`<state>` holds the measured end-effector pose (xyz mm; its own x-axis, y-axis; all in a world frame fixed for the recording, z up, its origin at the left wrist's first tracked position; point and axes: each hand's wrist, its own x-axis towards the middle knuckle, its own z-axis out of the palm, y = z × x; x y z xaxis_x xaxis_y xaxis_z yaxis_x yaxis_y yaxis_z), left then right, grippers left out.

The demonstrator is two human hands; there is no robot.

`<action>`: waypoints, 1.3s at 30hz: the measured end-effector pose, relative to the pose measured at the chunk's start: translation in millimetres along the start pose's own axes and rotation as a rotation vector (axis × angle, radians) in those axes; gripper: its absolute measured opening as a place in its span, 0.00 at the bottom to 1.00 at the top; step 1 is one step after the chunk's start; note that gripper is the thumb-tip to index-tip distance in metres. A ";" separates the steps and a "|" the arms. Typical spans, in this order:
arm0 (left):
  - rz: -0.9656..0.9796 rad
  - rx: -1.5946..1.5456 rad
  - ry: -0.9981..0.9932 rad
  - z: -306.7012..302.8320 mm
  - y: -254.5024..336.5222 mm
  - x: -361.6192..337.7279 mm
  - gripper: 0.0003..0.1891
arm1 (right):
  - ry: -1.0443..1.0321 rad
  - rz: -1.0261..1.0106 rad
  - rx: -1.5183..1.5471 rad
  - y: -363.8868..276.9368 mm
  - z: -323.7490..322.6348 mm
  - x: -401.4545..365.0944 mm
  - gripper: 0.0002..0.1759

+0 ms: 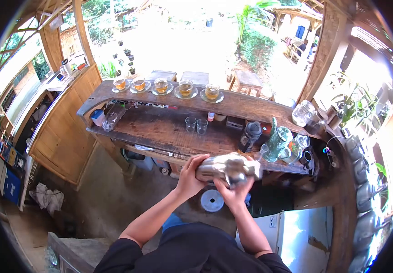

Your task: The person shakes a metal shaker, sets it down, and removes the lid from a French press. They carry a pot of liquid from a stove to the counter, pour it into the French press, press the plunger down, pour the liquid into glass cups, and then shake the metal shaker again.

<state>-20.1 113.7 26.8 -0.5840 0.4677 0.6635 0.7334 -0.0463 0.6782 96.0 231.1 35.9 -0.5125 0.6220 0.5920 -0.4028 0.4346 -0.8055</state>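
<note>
A shiny metal cocktail shaker (pixel 224 169) lies nearly level in front of my chest, blurred by motion. My left hand (pixel 189 177) is wrapped round its left end. Toward the other end, my right hand (pixel 235 193) grips it from below and the right side; part of that hand is hidden behind the metal. Beyond the shaker is the wooden counter (pixel 160 129), where two small clear glasses (pixel 201 126) stand side by side. To the right of them are a dark French press (pixel 251 134) and a greenish glass pitcher (pixel 279 143).
Several glass cups of amber drink (pixel 185 88) on saucers line the raised counter ledge (pixel 251 103). Jars (pixel 303 113) stand at its right end. Below are a round stool (pixel 212 200) and a white fridge (pixel 303 236). Large glass jars (pixel 365 198) line the right side.
</note>
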 end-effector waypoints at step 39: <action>0.630 -0.063 0.124 -43.2 88.5 51.8 0.34 | 0.110 -0.191 0.387 -101.4 -13.2 8.3 0.75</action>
<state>-0.4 95.6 134.8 -0.0869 0.2286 0.9696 0.9294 -0.3318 0.1615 142.6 200.7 122.2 -0.3262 0.6291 0.7056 -0.7471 0.2857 -0.6001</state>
